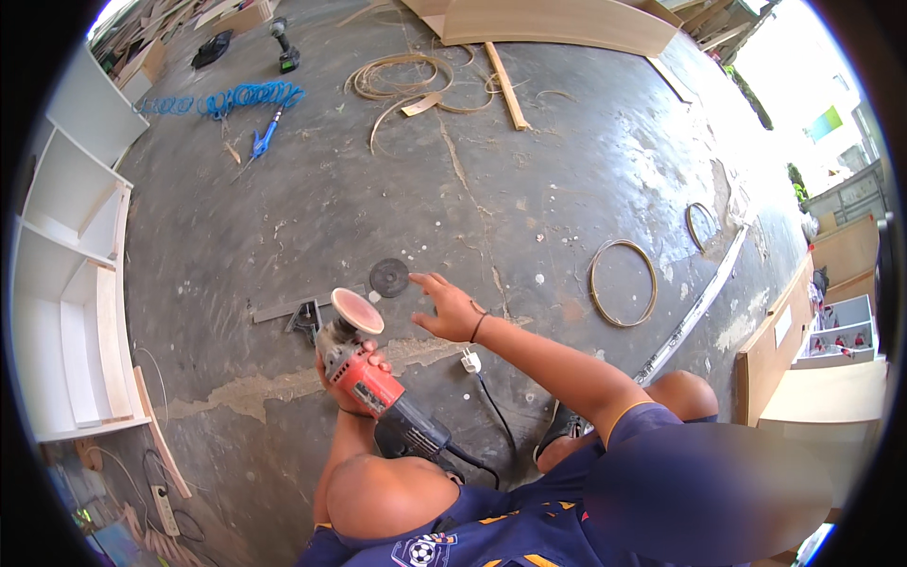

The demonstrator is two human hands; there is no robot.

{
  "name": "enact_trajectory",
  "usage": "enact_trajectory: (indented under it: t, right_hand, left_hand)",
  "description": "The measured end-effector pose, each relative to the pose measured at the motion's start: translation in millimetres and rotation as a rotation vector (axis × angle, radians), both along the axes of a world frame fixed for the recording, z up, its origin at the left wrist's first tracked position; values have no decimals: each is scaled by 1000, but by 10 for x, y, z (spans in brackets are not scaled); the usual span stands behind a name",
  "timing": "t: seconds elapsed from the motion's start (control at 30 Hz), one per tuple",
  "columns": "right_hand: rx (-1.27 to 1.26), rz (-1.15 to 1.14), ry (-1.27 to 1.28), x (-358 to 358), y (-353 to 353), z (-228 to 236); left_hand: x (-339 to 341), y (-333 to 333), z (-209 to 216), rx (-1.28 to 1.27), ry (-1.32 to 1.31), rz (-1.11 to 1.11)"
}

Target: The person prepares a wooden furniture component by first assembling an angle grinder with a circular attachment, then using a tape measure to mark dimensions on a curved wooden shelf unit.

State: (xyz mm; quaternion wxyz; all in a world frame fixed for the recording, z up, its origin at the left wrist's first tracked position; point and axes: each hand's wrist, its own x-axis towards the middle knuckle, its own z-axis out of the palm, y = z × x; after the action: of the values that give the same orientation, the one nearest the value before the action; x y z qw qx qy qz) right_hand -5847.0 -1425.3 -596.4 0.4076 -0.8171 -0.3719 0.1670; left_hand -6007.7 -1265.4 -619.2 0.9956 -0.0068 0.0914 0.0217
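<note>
My left hand (333, 380) is wrapped round the neck of a red and black angle grinder (370, 386), which points upward and away from me. A round pinkish-tan sanding pad (358, 311) is fitted on the grinder's head. My right hand (452, 310) reaches out with its fingers apart. Its index fingertip is at the right edge of a dark grey disc (388, 278) with a hole in its middle; whether they touch I cannot tell. Just left of the disc lies a metal combination square (302, 319), partly hidden by the grinder.
A white plug (470, 360) on a black cord lies below my right hand. Coiled edging strips (402, 77), a blue air hose (250, 96) with a blow gun (265, 140) and a cordless drill (283, 47) lie farther off. White cabinets (85, 312) stand left.
</note>
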Motion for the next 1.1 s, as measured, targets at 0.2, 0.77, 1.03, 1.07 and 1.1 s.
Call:
enact_trajectory:
  t: [0.2,0.77,1.03,1.07,1.1]
  right_hand:
    - [321,-63,484,-214,448,359]
    - [233,-22,857,-67,373,102]
    - [-120,-246,551,31,9,-908]
    - [-181,-286,473,9,-109,-1031]
    - [-238,-321,390,-6,-196,-1094]
  left_hand:
    - [-2,-65,-61,153,-75,-52]
    - [-14,-152,-97,27,-21,-68]
    - [-130,1,-50,69,-47,26]
    - [-123,-5,-53,34,-48,30]
    - [-133,8,-74,43,-29,35]
